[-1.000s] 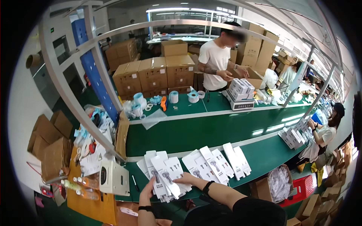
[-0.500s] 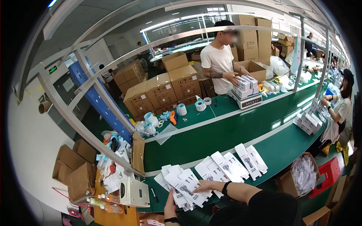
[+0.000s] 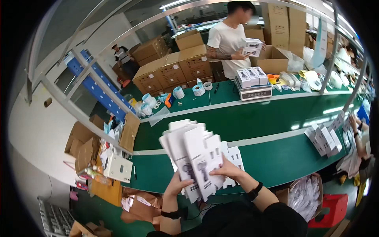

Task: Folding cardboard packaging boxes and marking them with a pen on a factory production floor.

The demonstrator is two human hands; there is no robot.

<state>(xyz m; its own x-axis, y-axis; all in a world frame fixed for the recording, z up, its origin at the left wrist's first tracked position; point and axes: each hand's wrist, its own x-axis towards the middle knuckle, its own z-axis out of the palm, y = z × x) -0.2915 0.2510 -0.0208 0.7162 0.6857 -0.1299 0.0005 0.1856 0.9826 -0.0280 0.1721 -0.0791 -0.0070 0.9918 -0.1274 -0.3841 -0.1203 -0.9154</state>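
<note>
Between my hands I hold up a thick, fanned stack of flat white cartons [image 3: 193, 152], unfolded and printed with a dark device picture. My left hand [image 3: 178, 184] grips the lower left edge, its thumb across the front. On the right edge my right hand [image 3: 228, 169] is closed round the stack, thumb on the printed face. Behind the stack, a few more flat cartons [image 3: 235, 158] lie on the green workbench [image 3: 272, 158]; the held stack hides part of them.
A co-worker [image 3: 231, 39] across the bench holds two small boxes [image 3: 252, 46] near a scale [image 3: 254, 94] carrying several boxes. Folded cartons [image 3: 323, 140] stand at the right. Below are a carton of clear bags [image 3: 306, 195] and a red stool [image 3: 333, 209]. A white machine [image 3: 118, 168] sits left.
The cartons have been gathered and lifted off the bench into an upright stack between both hands. The co-worker has raised two boxes from the scale. The view has shifted.
</note>
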